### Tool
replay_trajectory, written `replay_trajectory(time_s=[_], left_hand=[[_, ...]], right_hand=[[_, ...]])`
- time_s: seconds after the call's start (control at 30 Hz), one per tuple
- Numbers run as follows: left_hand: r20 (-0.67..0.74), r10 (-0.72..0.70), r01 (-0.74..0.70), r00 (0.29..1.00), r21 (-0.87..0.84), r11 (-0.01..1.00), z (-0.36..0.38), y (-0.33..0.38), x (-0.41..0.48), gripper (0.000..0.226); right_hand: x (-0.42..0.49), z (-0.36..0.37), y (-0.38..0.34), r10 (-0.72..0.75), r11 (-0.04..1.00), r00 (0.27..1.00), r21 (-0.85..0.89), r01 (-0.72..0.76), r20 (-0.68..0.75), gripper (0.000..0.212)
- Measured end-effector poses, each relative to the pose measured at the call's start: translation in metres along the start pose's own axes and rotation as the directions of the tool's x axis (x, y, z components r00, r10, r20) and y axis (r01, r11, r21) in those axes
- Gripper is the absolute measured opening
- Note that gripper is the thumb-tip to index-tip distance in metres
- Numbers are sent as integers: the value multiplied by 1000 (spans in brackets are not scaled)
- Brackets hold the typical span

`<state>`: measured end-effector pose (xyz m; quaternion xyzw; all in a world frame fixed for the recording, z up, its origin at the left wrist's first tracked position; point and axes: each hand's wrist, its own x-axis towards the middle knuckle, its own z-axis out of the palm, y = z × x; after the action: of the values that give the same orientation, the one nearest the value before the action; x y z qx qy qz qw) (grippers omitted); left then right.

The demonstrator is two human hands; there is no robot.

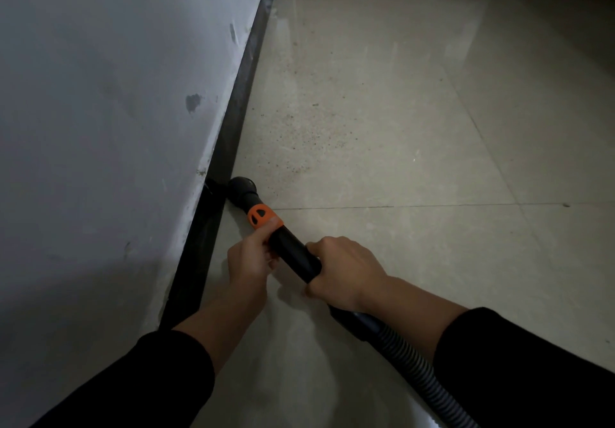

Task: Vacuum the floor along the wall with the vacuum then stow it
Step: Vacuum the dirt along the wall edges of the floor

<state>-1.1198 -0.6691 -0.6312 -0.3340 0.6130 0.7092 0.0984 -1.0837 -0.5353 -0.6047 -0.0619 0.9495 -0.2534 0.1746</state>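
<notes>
- Head view: I am holding the vacuum tube (294, 256) in both hands. My left hand (251, 256) is curling its fingers round it just behind the orange collar (263, 216), thumb lying along the collar's edge. My right hand (344, 273) is clamping round the tube further back, at 4 o'clock from the left.
- The nozzle (241, 189) is sitting low at 11 o'clock from my hands, in the corner where the skirting board (233, 111) under the wall (100, 94) meets the floor (416, 244). I cannot tell whether it is touching the board. The hose (411, 362) is trailing off toward 5 o'clock.
- Grit (306, 141) is lying scattered toward 12 and 1 o'clock from the nozzle, so I am judging most of the sweep undone.
- I am aiming to press the nozzle flat, pushing slowly toward 12 o'clock along the board, then overlapping passes toward 1 o'clock.
</notes>
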Motion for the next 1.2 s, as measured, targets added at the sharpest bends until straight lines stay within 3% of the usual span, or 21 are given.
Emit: replay_trajectory(time_s=[1.2], left_hand=[[150,-14,12,989,16,1000,67,-29,-51,16]], right_hand=[[-64,-31,59,160,987,982,-15,-163,-104,21]])
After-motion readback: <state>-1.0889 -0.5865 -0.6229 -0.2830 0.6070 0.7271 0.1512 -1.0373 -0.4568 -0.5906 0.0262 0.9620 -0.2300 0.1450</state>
